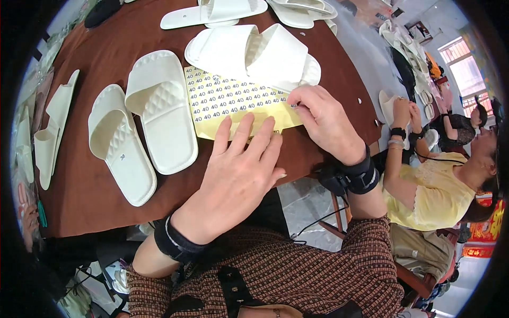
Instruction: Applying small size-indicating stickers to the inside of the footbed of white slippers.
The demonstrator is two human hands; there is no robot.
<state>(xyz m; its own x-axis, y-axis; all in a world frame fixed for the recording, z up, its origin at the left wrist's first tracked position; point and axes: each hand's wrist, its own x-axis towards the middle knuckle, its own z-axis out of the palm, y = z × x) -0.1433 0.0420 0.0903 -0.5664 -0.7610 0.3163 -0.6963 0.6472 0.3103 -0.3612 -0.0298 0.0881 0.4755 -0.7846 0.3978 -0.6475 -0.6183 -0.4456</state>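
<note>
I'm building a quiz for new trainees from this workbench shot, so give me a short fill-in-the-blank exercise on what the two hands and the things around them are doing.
1. The left hand lies flat on the ____ sticker sheet.
2. The right hand pinches at the sheet's ____ edge.
3. Left of the sheet, two white slippers lie on a ____ table.
4. Both wrists wear ____ straps.

Missing words: yellow; right; brown; black
</note>
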